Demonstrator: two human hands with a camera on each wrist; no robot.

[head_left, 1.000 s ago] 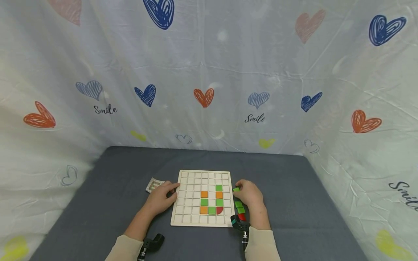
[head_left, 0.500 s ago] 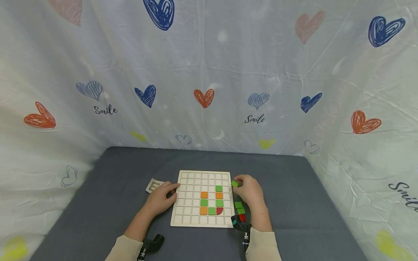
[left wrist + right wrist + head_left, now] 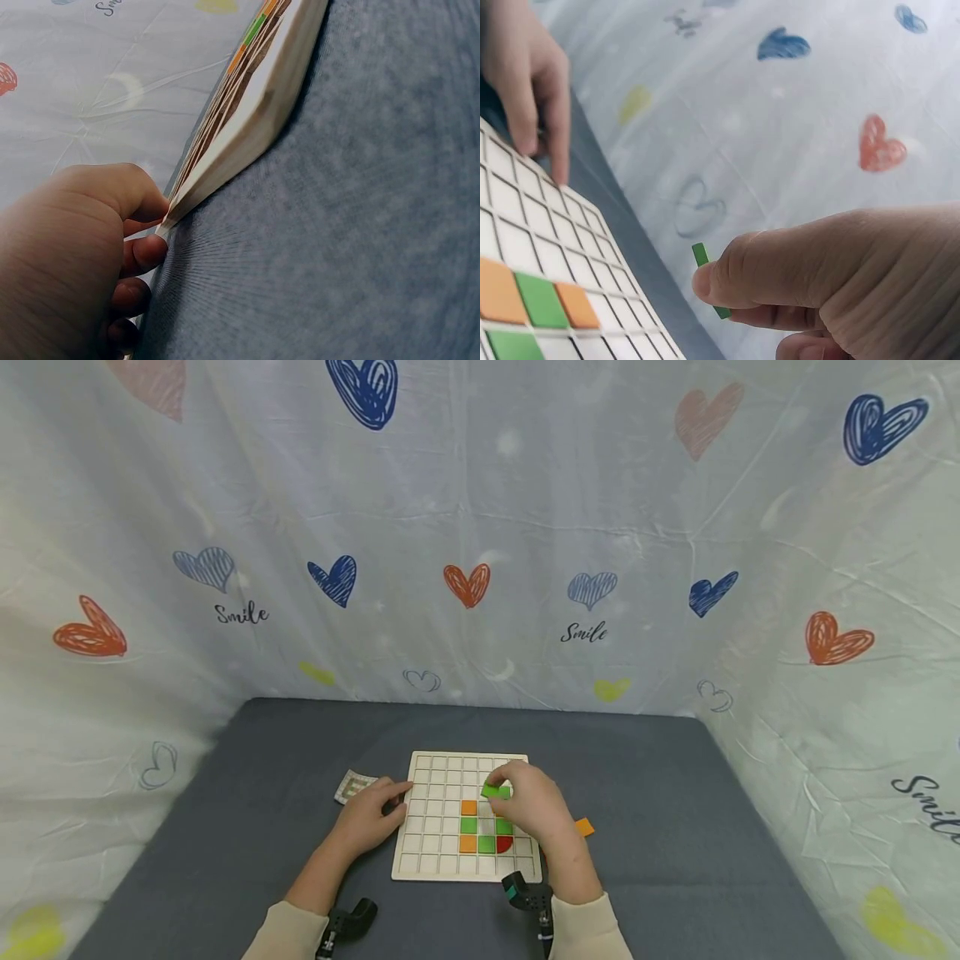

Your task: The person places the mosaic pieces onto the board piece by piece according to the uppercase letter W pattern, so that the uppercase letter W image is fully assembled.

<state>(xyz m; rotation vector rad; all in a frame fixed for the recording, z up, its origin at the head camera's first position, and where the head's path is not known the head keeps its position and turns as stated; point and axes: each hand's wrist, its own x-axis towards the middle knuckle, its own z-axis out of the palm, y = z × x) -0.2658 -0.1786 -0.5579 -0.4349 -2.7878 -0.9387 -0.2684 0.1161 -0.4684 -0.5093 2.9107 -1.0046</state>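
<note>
A pale gridded board (image 3: 431,835) lies on the table with several green, orange and red tiles set in its squares. Over its right half, my right hand (image 3: 531,802) pinches a green tile (image 3: 700,255) between thumb and fingers. In the right wrist view this tile is tilted, held apart from the board. My left hand (image 3: 369,817) rests at the board's left edge, index finger and thumb touching it at separate spots. In the left wrist view, the left hand's other fingers (image 3: 131,296) lie curled beside that edge. The right hand partly covers tiles on the board.
A small printed card (image 3: 352,785) lies left of the board, partly behind the left hand. One orange tile (image 3: 585,827) shows beside the right forearm. A white curtain (image 3: 525,535) with printed hearts surrounds the grey table (image 3: 675,827) at the back and sides.
My right hand has lifted the green tile from beside the board and carried it left over the grid. The forearm now hides the loose green and red tiles; an orange one shows. The left hand stays.
</note>
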